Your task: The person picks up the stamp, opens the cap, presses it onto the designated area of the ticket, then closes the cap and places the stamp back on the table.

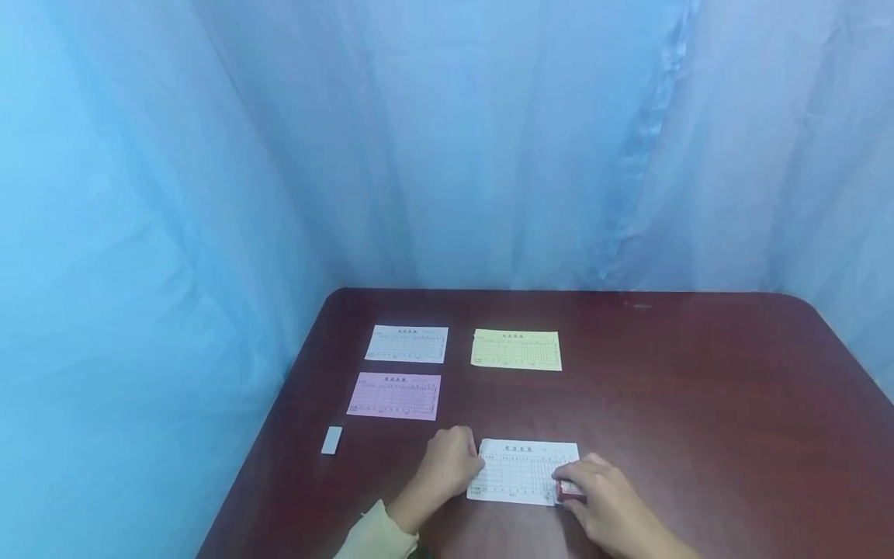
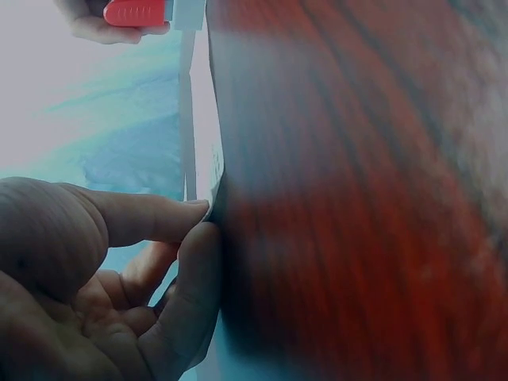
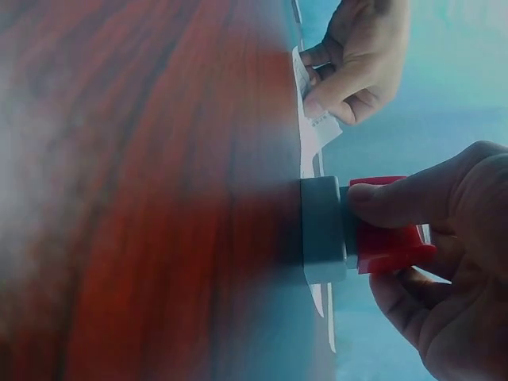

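A white printed form point(image 1: 515, 472) lies at the near middle of the table. My left hand point(image 1: 452, 461) pinches its left edge between thumb and forefinger, and that edge curls up slightly in the left wrist view. My right hand point(image 1: 602, 497) grips a red self-inking stamp point(image 3: 389, 238) by its red top. The stamp's grey base point(image 3: 321, 230) stands upright over the form's lower right corner, right at the paper. Its underside is hidden.
Beyond my hands lie a pale blue-white form point(image 1: 407, 344), a yellow form point(image 1: 517, 351) and a purple form point(image 1: 394, 397). To the left is a small white rectangular piece point(image 1: 331, 440). Blue curtains point(image 1: 489, 147) hang behind the dark wooden table point(image 1: 698, 404).
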The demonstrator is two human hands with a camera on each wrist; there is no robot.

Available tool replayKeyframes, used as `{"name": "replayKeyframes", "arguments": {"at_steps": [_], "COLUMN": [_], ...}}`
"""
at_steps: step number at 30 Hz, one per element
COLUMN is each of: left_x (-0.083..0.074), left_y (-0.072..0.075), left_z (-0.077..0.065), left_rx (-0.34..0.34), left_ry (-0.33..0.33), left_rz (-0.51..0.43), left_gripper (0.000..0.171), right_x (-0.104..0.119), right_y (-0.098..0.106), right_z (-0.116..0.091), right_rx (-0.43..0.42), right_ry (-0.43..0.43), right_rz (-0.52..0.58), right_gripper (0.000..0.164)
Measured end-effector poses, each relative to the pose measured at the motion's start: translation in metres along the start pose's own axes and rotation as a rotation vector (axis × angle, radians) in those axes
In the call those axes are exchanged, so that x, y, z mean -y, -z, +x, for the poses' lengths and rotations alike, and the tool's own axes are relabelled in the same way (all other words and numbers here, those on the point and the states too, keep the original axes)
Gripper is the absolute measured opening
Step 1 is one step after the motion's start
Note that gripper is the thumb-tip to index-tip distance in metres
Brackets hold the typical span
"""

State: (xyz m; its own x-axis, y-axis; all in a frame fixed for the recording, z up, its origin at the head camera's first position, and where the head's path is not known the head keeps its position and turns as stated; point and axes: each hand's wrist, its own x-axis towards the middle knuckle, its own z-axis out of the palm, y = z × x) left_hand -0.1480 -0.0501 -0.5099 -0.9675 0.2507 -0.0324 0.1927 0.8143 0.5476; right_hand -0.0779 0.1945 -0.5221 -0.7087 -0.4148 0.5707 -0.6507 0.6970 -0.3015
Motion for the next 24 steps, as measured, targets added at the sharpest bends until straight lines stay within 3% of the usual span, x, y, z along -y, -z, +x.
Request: {"name": "replayKeyframes", "arguments": {"at_steps": [13,24], "left_x": [-0.002,0.003], "left_y": [0.004,0.006], "left_z": [0.002,0.001], "left_rx": [0.020,0.066], "left_ry": [0.022,0.033], "left_rz": [-0.013,-0.109], "left_gripper": [0.025,0.018], "right_x": [0.014,0.019], "right_y": [0.010,0.012], "right_z": [0.016,0.013], "right_rx": [0.144,0.153], "right_ry": [-0.234,-0.252], "right_rz": [-0.103,-0.118], "right_gripper": [0.036,0.035]}}
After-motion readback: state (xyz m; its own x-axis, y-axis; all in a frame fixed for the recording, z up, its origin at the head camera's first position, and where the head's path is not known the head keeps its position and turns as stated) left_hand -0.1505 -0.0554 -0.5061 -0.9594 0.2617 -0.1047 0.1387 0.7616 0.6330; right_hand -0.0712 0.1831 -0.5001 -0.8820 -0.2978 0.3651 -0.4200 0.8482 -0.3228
